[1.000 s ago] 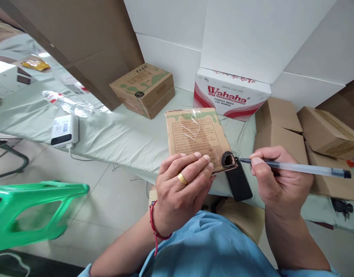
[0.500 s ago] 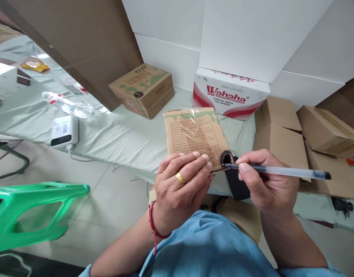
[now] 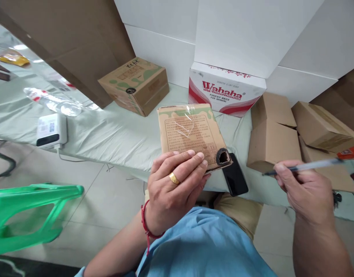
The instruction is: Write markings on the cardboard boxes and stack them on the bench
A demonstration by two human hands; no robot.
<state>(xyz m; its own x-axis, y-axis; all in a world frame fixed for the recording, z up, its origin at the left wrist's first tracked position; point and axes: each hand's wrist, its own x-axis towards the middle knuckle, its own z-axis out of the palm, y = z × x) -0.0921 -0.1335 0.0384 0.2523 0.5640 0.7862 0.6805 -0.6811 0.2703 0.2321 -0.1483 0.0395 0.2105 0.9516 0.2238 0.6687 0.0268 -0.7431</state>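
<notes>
My left hand (image 3: 177, 182) grips the near edge of a small cardboard box (image 3: 184, 129), its fingers lying across the printed top. Clear tape crosses the upper part of that face. At the box's near right corner is a round hole (image 3: 223, 157) with a thick black ring drawn about it. My right hand (image 3: 305, 188) is apart from the box, over to the right, closed on a pen (image 3: 315, 164) with a clear barrel. The pen's tip points left; its far end is blurred. A black phone (image 3: 236, 177) lies partly beneath the box corner.
Behind stand another printed carton (image 3: 152, 90) and a white-and-red Wahaha water box (image 3: 223, 92). Brown open boxes (image 3: 276, 142) are at the right. On the left are a white device (image 3: 51, 129) with a cable, a plastic bottle (image 3: 54, 102) and a green stool (image 3: 35, 215).
My right hand has drawn the pen away from the ringed hole, off to the right. More of the phone now shows. My left hand keeps its hold on the box.
</notes>
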